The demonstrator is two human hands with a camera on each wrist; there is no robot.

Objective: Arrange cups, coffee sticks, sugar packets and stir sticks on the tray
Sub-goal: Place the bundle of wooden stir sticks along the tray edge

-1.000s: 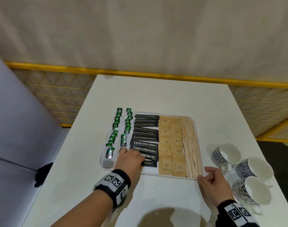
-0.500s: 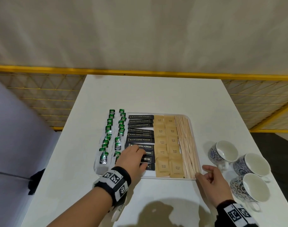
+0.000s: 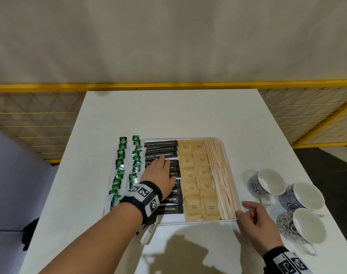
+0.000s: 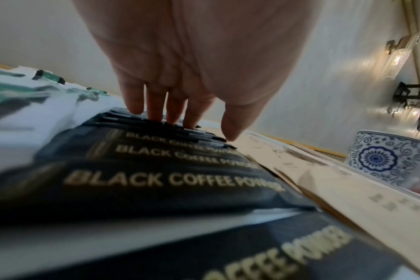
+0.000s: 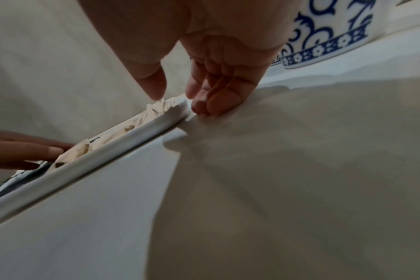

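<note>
A white tray (image 3: 190, 221) holds a column of black coffee sticks (image 3: 160, 148), two columns of brown sugar packets (image 3: 194, 176) and a row of wooden stir sticks (image 3: 221, 175). My left hand (image 3: 162, 165) lies flat on the middle of the coffee sticks (image 4: 170, 180), and its straight fingers (image 4: 173, 113) press on them. My right hand (image 3: 242, 208) is at the tray's near right corner. Its thumb (image 5: 153, 85) touches the stick ends over the rim (image 5: 108, 151), and its relaxed fingers rest on the table beside it. Three blue-and-white cups (image 3: 267, 181) stand on the table right of the tray.
Two rows of small green-and-white sachets (image 3: 127, 169) lie along the tray's left side. The white table (image 3: 178, 115) ends at a yellow mesh fence (image 3: 30, 119) behind. A grey surface (image 3: 14, 184) stands to the left of the table.
My left hand has slid from the near end of the coffee sticks toward the middle of the column. My right hand has stayed at the tray's near right corner.
</note>
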